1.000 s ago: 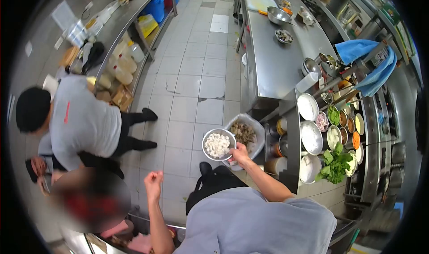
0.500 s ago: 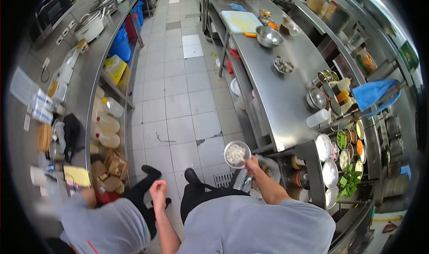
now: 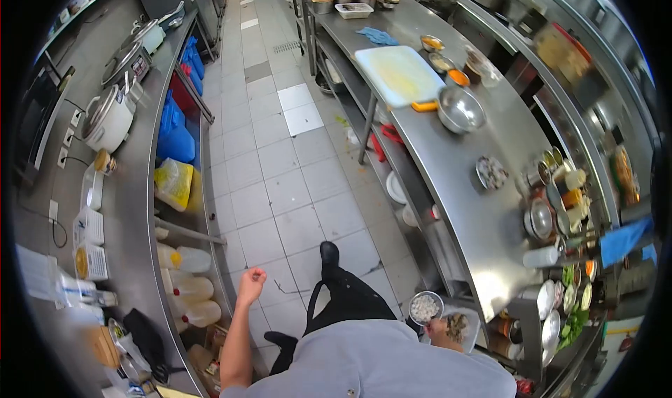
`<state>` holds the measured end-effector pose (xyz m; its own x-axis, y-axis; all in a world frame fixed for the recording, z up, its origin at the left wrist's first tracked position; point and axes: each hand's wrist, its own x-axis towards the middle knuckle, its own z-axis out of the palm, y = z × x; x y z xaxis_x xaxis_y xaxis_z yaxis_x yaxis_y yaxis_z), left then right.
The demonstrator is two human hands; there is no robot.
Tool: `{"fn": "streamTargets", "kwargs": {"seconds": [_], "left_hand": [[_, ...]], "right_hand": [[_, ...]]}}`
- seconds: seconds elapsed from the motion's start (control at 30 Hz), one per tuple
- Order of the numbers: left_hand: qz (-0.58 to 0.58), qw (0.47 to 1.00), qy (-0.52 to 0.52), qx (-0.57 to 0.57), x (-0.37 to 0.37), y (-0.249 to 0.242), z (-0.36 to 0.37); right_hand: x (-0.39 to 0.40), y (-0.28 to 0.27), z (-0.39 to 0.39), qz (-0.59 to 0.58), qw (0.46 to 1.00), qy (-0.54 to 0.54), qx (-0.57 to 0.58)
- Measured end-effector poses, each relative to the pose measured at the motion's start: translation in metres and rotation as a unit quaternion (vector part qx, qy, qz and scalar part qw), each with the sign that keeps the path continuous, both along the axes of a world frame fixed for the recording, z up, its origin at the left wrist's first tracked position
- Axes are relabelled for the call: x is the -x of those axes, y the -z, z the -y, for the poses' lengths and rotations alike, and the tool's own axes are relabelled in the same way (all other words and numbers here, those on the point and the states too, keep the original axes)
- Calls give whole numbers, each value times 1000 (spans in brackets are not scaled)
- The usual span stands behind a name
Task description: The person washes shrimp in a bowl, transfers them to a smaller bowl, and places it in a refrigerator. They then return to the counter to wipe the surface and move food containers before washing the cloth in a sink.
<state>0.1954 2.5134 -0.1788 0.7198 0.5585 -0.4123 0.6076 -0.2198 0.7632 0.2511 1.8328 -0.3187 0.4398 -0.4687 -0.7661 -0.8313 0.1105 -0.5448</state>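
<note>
Tiled floor (image 3: 297, 170), held bowl (image 3: 425, 319), white pieces (image 3: 424, 306) inside

the co-worker's grey top, seen at left earlier, is now out of view. the view has moved up the aisle: the cutting board (image 3: 397, 76), steel bowl (image 3: 460, 109) and white cooker (image 3: 110, 121) now appear larger and lower. the right hand (image 3: 437, 326) and its bowl of white pieces (image 3: 425, 307) now sit lower and farther right. one black shoe (image 3: 329, 252) now reaches farther forward from the body.
</note>
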Motion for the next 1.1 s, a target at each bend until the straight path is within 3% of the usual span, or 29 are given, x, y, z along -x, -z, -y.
{"fn": "streamTargets", "kwargs": {"seconds": [0.07, 0.13, 0.2, 0.27, 0.33, 0.5, 0.6, 0.7, 0.73, 0.77, 0.9, 1.03, 1.1], "left_hand": [[-56, 998, 8, -41, 3, 46, -39], [-173, 983, -23, -55, 6, 58, -64], [-232, 969, -88, -10, 36, 103, -92], [-231, 955, -158, 101, 45, 109, -105], [-267, 931, -206, 141, 36, 111, -114], [-263, 918, -199, 220, -51, 143, -168], [-264, 942, -142, 153, -169, 120, -238], [-261, 940, -126, 180, -264, 182, -348], [-265, 961, 29, 77, -300, 214, -394], [-244, 970, 16, 11, -346, 219, -433], [-80, 996, -10, -24, -562, 129, -572], [-8, 999, -1, -50, -730, 85, -687], [-10, 999, -4, -48, -777, 85, -724]], "right_hand": [[-68, 12, -54, 4, 1000, -16, -13], [-132, 37, -109, 6, 999, -33, -29], [-223, 21, -185, 13, 990, -128, -64], [-315, 1, -270, 59, 974, -191, -101], [-403, -33, -365, 102, 961, -237, -100], [-572, -83, -561, 183, 914, -309, -189], [-645, -112, -666, 201, 902, -297, -240], [-707, -134, -748, 202, 902, -294, -241], [-728, -139, -771, 205, 903, -293, -239], [-747, -142, -792, 205, 904, -290, -236], [-821, -134, -841, 204, 922, -261, -201], [-897, -90, -879, 189, 957, -150, -161], [-934, -70, -903, 181, 963, -132, -151]]}}
